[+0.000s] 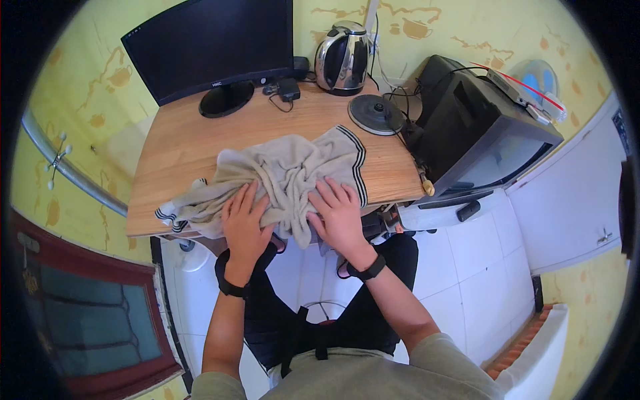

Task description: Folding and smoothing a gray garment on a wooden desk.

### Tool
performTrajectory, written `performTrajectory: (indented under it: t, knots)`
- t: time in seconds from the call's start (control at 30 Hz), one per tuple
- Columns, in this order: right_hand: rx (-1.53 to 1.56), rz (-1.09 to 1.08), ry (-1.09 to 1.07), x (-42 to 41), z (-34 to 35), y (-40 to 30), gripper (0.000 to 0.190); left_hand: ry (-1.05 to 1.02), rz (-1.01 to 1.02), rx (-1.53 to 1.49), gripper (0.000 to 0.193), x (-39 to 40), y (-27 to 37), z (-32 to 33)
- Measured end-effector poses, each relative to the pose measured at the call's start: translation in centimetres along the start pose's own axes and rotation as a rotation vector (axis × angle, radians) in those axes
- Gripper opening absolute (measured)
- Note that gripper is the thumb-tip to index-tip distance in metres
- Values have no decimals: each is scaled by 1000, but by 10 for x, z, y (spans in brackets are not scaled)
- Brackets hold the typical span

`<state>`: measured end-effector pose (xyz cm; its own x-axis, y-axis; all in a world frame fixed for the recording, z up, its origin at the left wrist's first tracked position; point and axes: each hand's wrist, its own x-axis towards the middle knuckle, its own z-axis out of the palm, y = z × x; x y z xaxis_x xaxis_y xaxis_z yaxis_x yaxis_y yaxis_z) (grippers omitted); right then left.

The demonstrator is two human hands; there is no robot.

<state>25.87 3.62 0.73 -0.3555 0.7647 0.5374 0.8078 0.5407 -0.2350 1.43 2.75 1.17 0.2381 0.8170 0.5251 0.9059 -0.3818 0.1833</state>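
Note:
A crumpled grey-beige towel point(290, 160) with black-and-white striped ends lies bunched across the front of a wooden desk point(170, 145). Part of it hangs over the desk's front edge, between my hands. My left hand point(246, 220) rests palm down on the towel's left half, fingers spread. On its right half lies my right hand point(339, 215), also palm down with fingers apart. Both hands touch the cloth from above, and neither is closed around a fold. Each wrist wears a black band.
At the back stand a monitor point(215, 45), a steel electric kettle point(342, 57) and a black power adapter point(289, 90). The kettle's round base point(376, 114) sits right of the towel. A bulky CRT television point(480, 120) borders the desk's right side, with loose cables beside it.

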Motion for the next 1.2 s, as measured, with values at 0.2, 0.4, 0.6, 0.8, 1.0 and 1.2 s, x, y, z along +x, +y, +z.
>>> performTrajectory:
  t: [0.2,0.4,0.6,0.8,1.0,1.2]
  knots:
    - [-5,-37,-2,-17,-21,30,53,-67,21,-36,66,-8,-19,-12]
    - [-94,7,7,-42,-49,77,62,-13,-6,-1,65,-23,-50,-20]
    - [-94,60,46,-47,-44,76,59,32,-1,5,61,-22,-40,-15]
    - [31,-21,28,-12,-13,24,43,79,30,-31,51,-11,-8,5]
    - [1,-93,19,-7,0,8,45,43,40,-46,53,-7,-1,-1]
    - [-12,-19,-7,-33,-38,56,62,37,18,-86,56,-23,-43,-12]
